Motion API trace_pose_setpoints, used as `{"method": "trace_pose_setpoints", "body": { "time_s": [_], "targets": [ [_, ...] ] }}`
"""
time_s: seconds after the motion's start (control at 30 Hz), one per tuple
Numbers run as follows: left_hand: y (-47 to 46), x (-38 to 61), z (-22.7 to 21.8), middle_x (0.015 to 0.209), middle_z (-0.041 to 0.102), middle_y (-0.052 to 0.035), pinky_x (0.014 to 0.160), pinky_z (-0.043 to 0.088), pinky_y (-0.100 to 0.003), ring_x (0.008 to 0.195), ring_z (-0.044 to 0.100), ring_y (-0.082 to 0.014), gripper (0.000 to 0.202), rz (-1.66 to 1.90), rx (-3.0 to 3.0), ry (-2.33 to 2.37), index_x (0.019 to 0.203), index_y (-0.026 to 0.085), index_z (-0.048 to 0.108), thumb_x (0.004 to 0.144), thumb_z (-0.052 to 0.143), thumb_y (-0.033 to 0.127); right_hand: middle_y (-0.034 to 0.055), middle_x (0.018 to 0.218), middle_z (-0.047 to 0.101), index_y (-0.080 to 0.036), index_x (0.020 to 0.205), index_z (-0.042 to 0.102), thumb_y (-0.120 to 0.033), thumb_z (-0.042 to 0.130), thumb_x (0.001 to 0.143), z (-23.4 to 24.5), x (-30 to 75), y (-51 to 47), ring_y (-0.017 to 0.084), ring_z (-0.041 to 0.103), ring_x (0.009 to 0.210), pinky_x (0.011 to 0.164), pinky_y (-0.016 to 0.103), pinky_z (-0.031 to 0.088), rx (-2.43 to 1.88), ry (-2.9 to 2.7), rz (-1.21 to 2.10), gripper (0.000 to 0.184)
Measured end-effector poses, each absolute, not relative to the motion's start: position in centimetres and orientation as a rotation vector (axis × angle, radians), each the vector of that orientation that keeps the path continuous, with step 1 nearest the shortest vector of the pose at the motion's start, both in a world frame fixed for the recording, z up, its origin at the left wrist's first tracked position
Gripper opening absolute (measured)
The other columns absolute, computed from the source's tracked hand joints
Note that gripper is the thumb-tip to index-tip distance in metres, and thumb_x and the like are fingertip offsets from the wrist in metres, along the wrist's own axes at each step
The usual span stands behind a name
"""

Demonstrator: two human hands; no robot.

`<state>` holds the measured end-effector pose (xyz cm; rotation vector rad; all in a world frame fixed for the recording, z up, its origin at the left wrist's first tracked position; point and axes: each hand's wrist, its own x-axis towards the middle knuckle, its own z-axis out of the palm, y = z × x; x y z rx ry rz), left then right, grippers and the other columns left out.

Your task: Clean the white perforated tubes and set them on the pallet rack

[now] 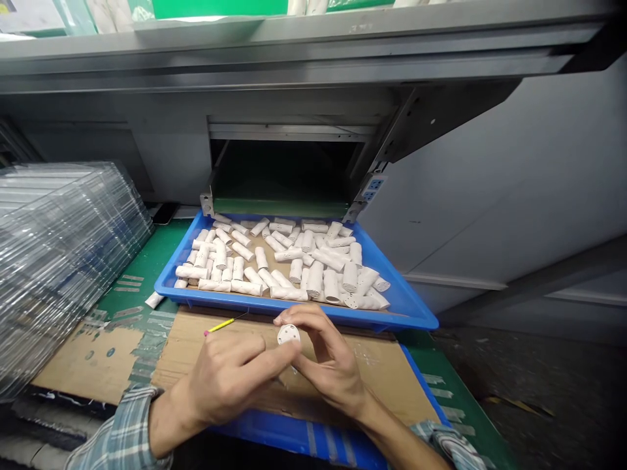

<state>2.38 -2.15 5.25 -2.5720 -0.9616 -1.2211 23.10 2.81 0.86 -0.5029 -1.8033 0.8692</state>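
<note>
A short white tube (288, 334) faces me with its round end, which is dotted with small holes. My right hand (330, 365) is closed around it, with fingertips at the top and thumb below. Beside it, my left hand (228, 372) has curled fingers, and its thumb reaches to the lower rim of the tube's end. What lies inside the left fingers, if anything, is hidden. Just beyond both hands stands a blue tray (225, 299) holding many similar white tubes (315, 279). A thin yellow-handled tool (220, 326) rests on the cardboard near my left hand.
Cardboard (392, 372) covers the work surface under my hands. Stacked clear plastic trays (63, 261) stand at left, near a dark phone (165, 213). One loose tube (154, 299) lies outside the tray. Behind is a green conveyor belt (281, 207); a metal shelf (294, 59) hangs above.
</note>
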Motion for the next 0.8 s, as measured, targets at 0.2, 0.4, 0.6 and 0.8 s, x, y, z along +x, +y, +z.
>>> {"method": "trace_pose_setpoints", "body": {
  "time_s": [0.2,0.4,0.6,0.8],
  "targets": [
    [-2.1,2.7,5.1,0.073,0.069,0.0004,0.056,0.043,-0.027,0.055,0.059,-0.0118,0.017,-1.494,-2.665,-0.937,0.121,0.013,0.064,0.110,0.058,0.025,0.0069,0.115,0.067,-0.031,0.129,0.064,-0.023,0.074,0.101,1.0,23.0,2.7,0.025,0.066,0.108,0.096,0.041,0.057,-0.503,-1.762,0.885,0.030],
    [-1.7,3.0,5.2,0.071,0.069,0.0016,0.053,0.043,-0.022,0.051,0.053,-0.0085,0.014,-1.615,-2.588,-0.967,0.116,0.015,0.064,0.110,0.060,0.026,0.0063,0.114,0.068,-0.031,0.129,0.064,-0.020,0.076,0.099,1.1,23.0,2.5,0.024,0.066,0.108,0.095,0.040,0.056,-0.488,-1.760,0.894,0.034],
    [-1.4,3.1,4.7,0.071,0.070,0.0010,0.052,0.042,-0.021,0.051,0.053,-0.0084,0.006,-1.617,-2.540,-0.989,0.112,0.016,0.063,0.107,0.063,0.020,0.0066,0.116,0.067,-0.029,0.132,0.063,-0.014,0.074,0.099,1.2,23.0,2.6,0.024,0.066,0.108,0.096,0.038,0.056,-0.442,-1.791,0.840,0.038],
    [-1.4,3.5,3.9,0.058,0.058,0.0075,0.048,0.039,-0.022,0.044,0.049,-0.0082,0.007,-1.670,-2.506,-0.906,0.101,0.019,0.061,0.108,0.061,0.022,0.0053,0.111,0.065,-0.028,0.126,0.062,-0.011,0.075,0.095,1.0,22.8,2.5,0.023,0.066,0.103,0.090,0.036,0.056,-0.445,-1.779,0.806,0.038]
  ]
}}
